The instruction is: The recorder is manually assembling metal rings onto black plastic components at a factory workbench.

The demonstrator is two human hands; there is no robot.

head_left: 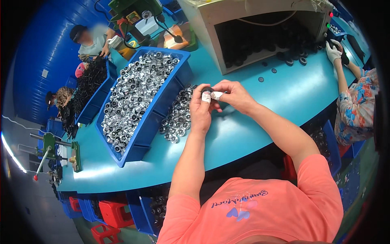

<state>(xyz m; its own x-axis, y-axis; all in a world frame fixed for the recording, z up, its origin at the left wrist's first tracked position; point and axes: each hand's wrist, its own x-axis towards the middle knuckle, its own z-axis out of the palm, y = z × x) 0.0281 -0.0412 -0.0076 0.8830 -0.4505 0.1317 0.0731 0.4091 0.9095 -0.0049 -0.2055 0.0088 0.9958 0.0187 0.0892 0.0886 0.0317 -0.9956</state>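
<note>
Pressing or fitting seems to be the step in hand: a dark round piece point(207, 89) is held between the left hand point(200, 107) and the right hand point(238, 96), raised above the counter point(252, 136). The left hand is curled nearly closed around the piece; the right hand pinches at its right side with the thumb and fingertips. Whether a second part sits inside, I cannot tell, because the fingers cover much of it.

To do this well, in my judgement, the left hand should keep the piece steady, while the right hand pushes evenly along the rim, little by little, so nothing sits crooked. The white wraps point(206, 97) on the fingertips probably help the grip and protect the skin.

About materials, the held piece looks black and rubber-like, with a rounded edge. The parts in the blue bin point(165, 107) are small, round and shiny, clear or silvery, with many dark centres. More lie in a loose pile point(177, 118) just beside it. Some black round pieces point(303, 61) rest near the pale cabinet point(205, 30). The counter itself is teal, smooth and glossy.
</note>
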